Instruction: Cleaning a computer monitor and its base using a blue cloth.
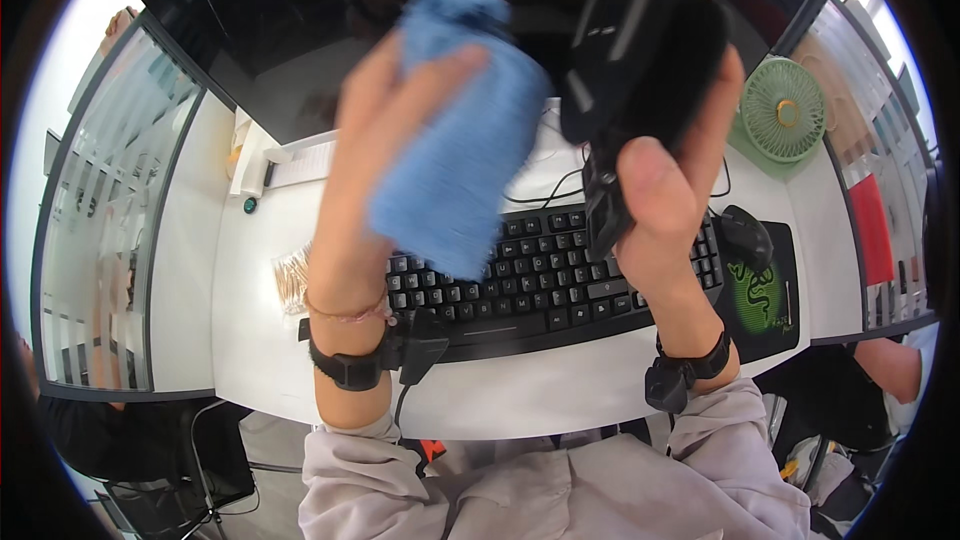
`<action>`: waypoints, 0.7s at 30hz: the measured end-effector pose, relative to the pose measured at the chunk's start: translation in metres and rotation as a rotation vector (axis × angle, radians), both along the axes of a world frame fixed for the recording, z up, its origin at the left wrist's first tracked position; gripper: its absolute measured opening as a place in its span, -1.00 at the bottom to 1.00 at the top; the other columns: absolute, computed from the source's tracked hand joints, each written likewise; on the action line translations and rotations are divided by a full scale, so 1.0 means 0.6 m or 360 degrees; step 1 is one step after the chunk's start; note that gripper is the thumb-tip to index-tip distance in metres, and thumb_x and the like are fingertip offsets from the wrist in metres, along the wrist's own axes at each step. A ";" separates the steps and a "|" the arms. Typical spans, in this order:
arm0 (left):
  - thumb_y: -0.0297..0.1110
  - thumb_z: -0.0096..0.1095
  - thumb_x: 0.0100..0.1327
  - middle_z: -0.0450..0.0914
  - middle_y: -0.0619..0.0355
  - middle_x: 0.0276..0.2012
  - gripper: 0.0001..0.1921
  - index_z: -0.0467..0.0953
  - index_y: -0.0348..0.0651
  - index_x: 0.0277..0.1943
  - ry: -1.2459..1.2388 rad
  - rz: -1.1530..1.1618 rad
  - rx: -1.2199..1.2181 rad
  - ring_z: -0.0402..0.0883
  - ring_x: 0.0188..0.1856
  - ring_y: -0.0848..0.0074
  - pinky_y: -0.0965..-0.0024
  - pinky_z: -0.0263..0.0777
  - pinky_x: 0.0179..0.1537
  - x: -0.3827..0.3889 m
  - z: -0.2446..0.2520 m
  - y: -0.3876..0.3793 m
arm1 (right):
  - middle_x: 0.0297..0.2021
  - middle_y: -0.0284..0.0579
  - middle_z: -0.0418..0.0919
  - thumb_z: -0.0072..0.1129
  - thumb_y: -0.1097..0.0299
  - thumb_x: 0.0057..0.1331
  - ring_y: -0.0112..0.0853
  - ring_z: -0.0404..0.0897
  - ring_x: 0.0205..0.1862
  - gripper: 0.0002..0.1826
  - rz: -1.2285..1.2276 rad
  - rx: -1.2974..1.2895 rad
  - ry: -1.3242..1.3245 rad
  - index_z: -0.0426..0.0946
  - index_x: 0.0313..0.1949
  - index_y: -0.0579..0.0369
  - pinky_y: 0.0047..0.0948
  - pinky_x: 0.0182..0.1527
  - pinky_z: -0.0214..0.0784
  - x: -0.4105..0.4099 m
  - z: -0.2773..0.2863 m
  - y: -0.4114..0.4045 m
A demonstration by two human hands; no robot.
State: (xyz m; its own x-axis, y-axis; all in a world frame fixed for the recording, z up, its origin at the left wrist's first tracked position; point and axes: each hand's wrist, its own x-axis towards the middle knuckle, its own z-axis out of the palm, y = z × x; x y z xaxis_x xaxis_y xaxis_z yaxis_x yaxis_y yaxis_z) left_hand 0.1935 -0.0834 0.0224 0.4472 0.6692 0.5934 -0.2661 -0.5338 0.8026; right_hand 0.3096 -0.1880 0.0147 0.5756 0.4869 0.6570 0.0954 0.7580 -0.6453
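Note:
A folded blue cloth (469, 157), blurred, is gripped in my left hand (382, 120), with the thumb laid across it. My right hand (667, 187) holds up a black headset (645, 52), its fingers behind it and its thumb at the front; the exact make-up of this dark object is hard to tell. The cloth is beside the headset, with a gap between them. Both hands are above a black keyboard (517, 307) on the white desk, in front of a large dark monitor (285, 37). Black straps with small devices circle both wrists.
Cotton swabs (292, 281) lie left of the keyboard. A black mouse (746, 236) rests on a black and green mouse pad (765, 307) at the right. A green fan (784, 112) stands behind it. Cables run behind the keyboard. Glass-topped partitions flank the desk; other people sit beyond them.

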 end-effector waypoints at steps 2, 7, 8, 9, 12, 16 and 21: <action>-0.18 0.10 0.34 0.59 0.17 -0.23 -0.66 0.53 -0.31 -0.06 0.0330 -0.0431 -0.0583 0.51 -0.18 0.62 0.54 0.38 -0.13 0.008 0.016 -0.044 | 0.07 -0.02 0.31 0.19 -0.02 0.12 -0.37 0.46 -0.06 -0.04 -0.0108 0.0058 0.0177 -0.10 0.35 0.13 -0.42 -0.12 0.41 0.004 -0.005 0.003; -0.19 -0.04 0.38 0.60 0.19 -0.20 -0.63 0.53 -0.36 -0.06 0.0556 -0.0798 -0.0852 0.52 -0.19 0.61 0.55 0.39 -0.12 0.019 0.000 -0.044 | 0.19 0.15 0.21 0.22 -0.03 0.12 -0.22 0.35 0.17 -0.02 -0.0487 0.0307 -0.0978 -0.11 0.33 0.24 -0.31 0.15 0.26 0.051 -0.033 0.010; -0.20 -0.04 0.37 0.60 0.19 -0.20 -0.64 0.53 -0.35 -0.07 0.0288 -0.0922 -0.1005 0.53 -0.19 0.62 0.55 0.40 -0.13 0.019 -0.008 -0.032 | 0.14 0.17 0.26 0.28 -0.02 0.08 -0.24 0.40 0.13 0.02 -0.0763 0.0704 -0.1394 -0.10 0.31 0.29 -0.36 0.11 0.29 0.126 -0.045 0.058; -0.21 -0.04 0.36 0.60 0.19 -0.19 -0.65 0.54 -0.35 -0.07 0.0017 -0.1052 -0.1168 0.54 -0.20 0.63 0.55 0.41 -0.14 0.021 -0.019 -0.021 | 0.14 0.17 0.26 0.28 -0.02 0.08 -0.24 0.40 0.13 0.02 -0.0767 0.0695 -0.1400 -0.10 0.31 0.29 -0.36 0.11 0.29 0.115 -0.046 0.052; -0.24 -0.02 0.33 0.62 0.17 -0.24 -0.68 0.56 -0.32 -0.11 0.0003 -0.0883 -0.1578 0.59 -0.26 0.60 0.54 0.46 -0.20 0.011 -0.016 -0.022 | 0.14 0.18 0.26 0.33 0.04 0.04 -0.21 0.41 0.12 0.04 -0.0385 0.0076 -0.1306 -0.10 0.31 0.30 -0.33 0.11 0.31 0.057 -0.019 0.015; -0.24 0.03 0.31 0.63 0.15 -0.25 -0.70 0.56 -0.31 -0.13 -0.0156 -0.0957 -0.1874 0.60 -0.28 0.56 0.52 0.47 -0.23 0.012 -0.009 -0.025 | 0.18 0.17 0.22 0.35 0.05 0.03 -0.19 0.40 0.12 0.04 -0.0068 0.0357 -0.1347 -0.10 0.31 0.29 -0.30 0.12 0.32 0.095 -0.032 0.040; -0.25 0.10 0.29 0.64 0.12 -0.28 -0.73 0.57 -0.29 -0.16 -0.0308 -0.0971 -0.2133 0.61 -0.31 0.50 0.49 0.49 -0.26 0.013 -0.005 -0.022 | 0.25 0.19 0.13 0.43 0.09 -0.02 -0.15 0.35 0.19 0.08 -0.0261 0.0292 -0.1064 -0.09 0.31 0.26 -0.25 0.14 0.35 0.059 -0.018 0.026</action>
State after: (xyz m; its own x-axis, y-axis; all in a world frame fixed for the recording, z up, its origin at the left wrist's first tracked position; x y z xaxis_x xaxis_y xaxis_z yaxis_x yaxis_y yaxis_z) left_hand 0.2011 -0.0965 0.0193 0.8411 0.4955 -0.2170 -0.3292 0.7872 0.5214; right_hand 0.3451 -0.1722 0.0039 0.0773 0.2763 0.9580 0.5484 0.7906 -0.2723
